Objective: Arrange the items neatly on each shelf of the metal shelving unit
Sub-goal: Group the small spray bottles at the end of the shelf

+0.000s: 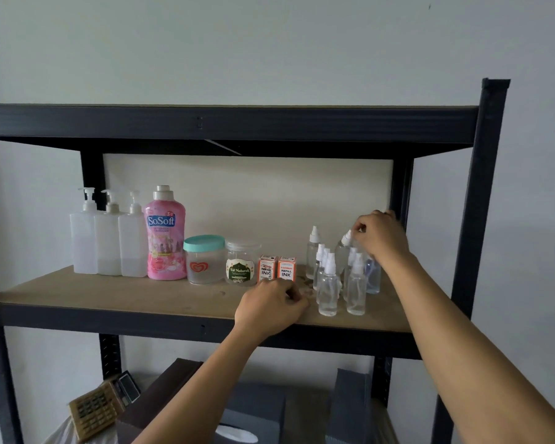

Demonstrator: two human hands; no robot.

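Note:
On the wooden shelf board (109, 293) of the black metal shelving unit (487, 193) stand, left to right, three white pump bottles (108, 241), a pink SoSoft bottle (165, 238), a teal-lidded jar (204, 261), a clear labelled jar (241, 264) and two orange ink boxes (277, 268). Several small clear spray bottles (329, 290) cluster at the right. My right hand (382, 238) pinches the white cap of a rear spray bottle (345, 243). My left hand (269, 307) rests curled on the board beside the front spray bottles; whether it holds anything is hidden.
The top shelf beam (225, 121) runs overhead. On the lower shelf lie a calculator (98, 406), a dark brown box (154, 402), a grey tissue box (253, 415) and a grey upright box (350, 408). A pale wall is behind.

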